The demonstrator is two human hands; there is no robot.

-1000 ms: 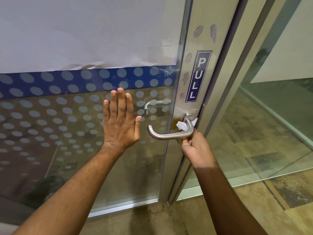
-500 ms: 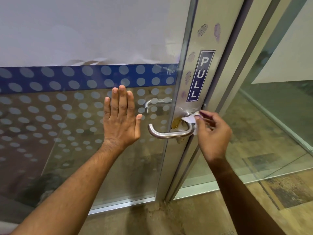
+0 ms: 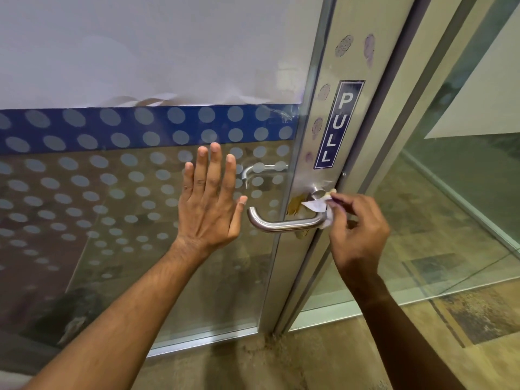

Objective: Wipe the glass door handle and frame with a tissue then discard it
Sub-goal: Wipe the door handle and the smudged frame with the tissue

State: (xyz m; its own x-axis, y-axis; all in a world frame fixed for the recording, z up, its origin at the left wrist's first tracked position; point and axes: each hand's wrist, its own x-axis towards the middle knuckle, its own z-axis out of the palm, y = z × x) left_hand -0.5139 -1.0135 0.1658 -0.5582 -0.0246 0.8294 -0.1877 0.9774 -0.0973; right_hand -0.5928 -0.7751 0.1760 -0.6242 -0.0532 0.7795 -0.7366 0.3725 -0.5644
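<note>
A steel lever handle (image 3: 284,225) juts from the metal door frame (image 3: 318,153), which carries a blue PULL sign (image 3: 337,125). My right hand (image 3: 358,229) pinches a small white tissue (image 3: 316,206) against the handle's base where it meets the frame. Yellowish residue shows on the frame behind the handle. My left hand (image 3: 211,198) lies flat with straight fingers on the dotted glass door (image 3: 112,206), just left of the handle.
A second handle (image 3: 261,170) shows through the glass on the far side. Right of the frame stands a fixed glass panel (image 3: 450,206) with a metal post. Worn brown floor (image 3: 309,361) runs below the door.
My right hand rose from under the handle's bend to its base and now holds the tissue there from the right side. My left hand stayed pressed on the glass.
</note>
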